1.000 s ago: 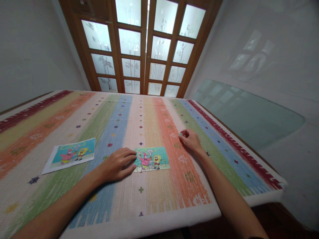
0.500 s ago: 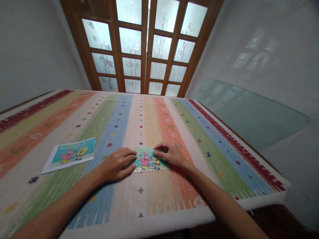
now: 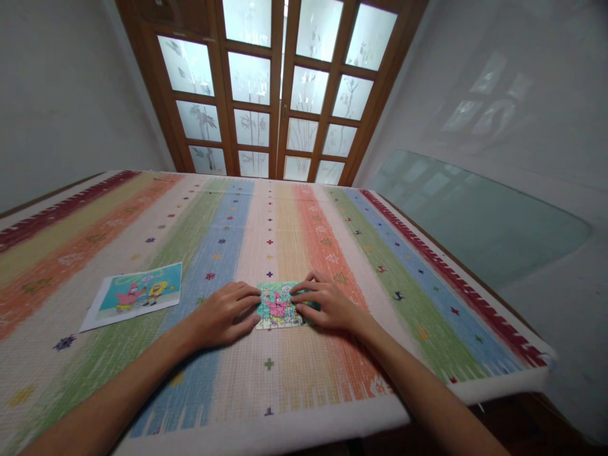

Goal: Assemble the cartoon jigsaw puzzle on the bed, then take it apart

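A small cartoon jigsaw puzzle (image 3: 275, 307) lies flat on the striped tablecloth (image 3: 294, 221) near the table's front. My left hand (image 3: 223, 313) rests flat beside its left edge, fingers stretched out and touching it. My right hand (image 3: 323, 303) lies flat on the puzzle's right part, fingers spread and pressing down, hiding that side. Neither hand holds anything that I can see.
A printed picture sheet (image 3: 135, 294) with the same cartoon lies on the cloth to the left. Wooden doors with frosted glass panes (image 3: 280, 95) stand behind the table. A glass pane (image 3: 470, 215) leans against the right wall. The table's front edge is close to me.
My right hand came in from the right side of the cloth to the puzzle, then flattened its fingers on the puzzle's right part. My left hand stayed in place.
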